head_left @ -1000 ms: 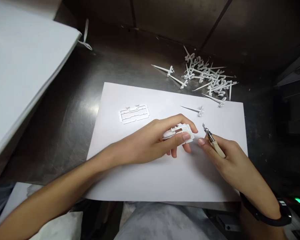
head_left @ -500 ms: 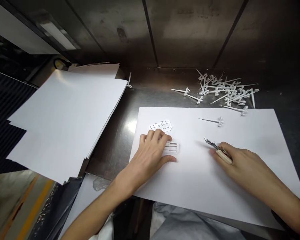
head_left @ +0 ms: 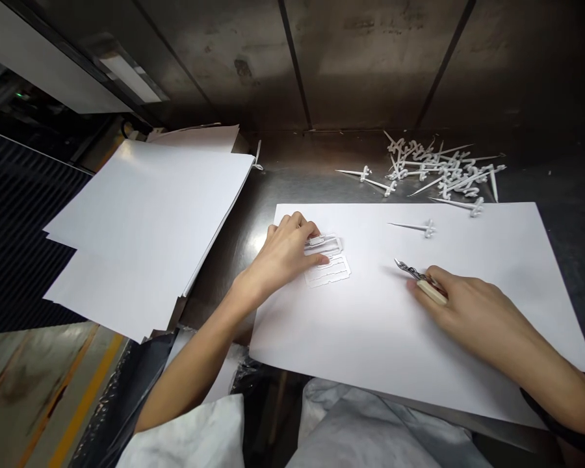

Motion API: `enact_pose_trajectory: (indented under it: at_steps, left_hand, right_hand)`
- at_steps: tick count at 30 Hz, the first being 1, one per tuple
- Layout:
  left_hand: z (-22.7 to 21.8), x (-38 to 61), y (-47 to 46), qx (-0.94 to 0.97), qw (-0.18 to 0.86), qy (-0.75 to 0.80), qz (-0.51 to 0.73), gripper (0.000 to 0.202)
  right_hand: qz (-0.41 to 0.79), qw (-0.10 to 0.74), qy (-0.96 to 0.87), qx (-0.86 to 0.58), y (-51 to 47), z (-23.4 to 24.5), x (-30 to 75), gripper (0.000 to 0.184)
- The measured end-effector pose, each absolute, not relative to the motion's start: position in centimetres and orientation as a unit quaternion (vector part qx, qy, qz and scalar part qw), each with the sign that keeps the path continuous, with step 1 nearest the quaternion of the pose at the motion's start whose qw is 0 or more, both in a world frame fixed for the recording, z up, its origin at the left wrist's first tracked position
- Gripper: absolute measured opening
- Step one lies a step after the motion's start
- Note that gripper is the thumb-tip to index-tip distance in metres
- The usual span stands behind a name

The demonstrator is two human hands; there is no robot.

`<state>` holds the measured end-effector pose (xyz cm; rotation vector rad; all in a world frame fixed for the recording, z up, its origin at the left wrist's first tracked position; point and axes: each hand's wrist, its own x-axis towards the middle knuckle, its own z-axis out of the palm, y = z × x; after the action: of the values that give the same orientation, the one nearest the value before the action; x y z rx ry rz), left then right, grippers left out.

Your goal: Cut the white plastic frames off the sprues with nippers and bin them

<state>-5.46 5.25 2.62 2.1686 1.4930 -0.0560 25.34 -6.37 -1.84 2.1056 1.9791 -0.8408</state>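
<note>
My left hand [head_left: 287, 250] is over the left part of a white sheet [head_left: 370, 338]. Its thumb and fingers close on a thin white plastic frame [head_left: 334, 244] with long slots. Just below, partly under the thumb, a second flat white plastic frame [head_left: 329, 273] lies on the sheet. My right hand [head_left: 478, 312] is wrapped round nippers [head_left: 431, 291] with cream handles, their metal jaws pointing up and left over the sheet. A single white spiked plastic piece [head_left: 426, 228] lies beyond the nippers' tip.
A loose heap of white spiked plastic pieces [head_left: 448, 172] lies on the dark metal table [head_left: 302, 175] behind the sheet. At left stands a stack of large white sheets [head_left: 151, 214]. A metal wall [head_left: 361, 65] rises along the back.
My left hand has moved away from me to the far-left part of the sheet and now holds the upper frame. My right hand stays nearly still with the nippers. The view has shifted slightly.
</note>
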Motion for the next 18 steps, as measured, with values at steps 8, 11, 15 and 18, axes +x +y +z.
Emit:
enact_pose_trajectory:
  at_steps: [8, 11, 15, 18]
  left_hand:
    - [3.9, -6.7, 5.0, 0.748, 0.331, 0.568, 0.090, 0.021]
    - [4.4, -7.4, 4.6, 0.652, 0.484, 0.540, 0.220, 0.025]
    - [4.4, -7.9, 3.5, 0.486, 0.675, 0.469, 0.297, 0.023]
    - [4.0, -7.6, 2.2, 0.548, 0.601, 0.518, 0.266, 0.027]
  right_hand:
    - [-0.268, 0.077, 0.660, 0.698, -6.5, -1.9, 25.4, 0.044]
    - [-0.267, 0.069, 0.664, 0.695, -6.5, -1.9, 25.5, 0.043]
    - [-0.267, 0.060, 0.664, 0.696, -6.6, -2.0, 25.5, 0.044]
    - [-0.263, 0.061, 0.666, 0.696, -6.7, -2.1, 25.5, 0.044]
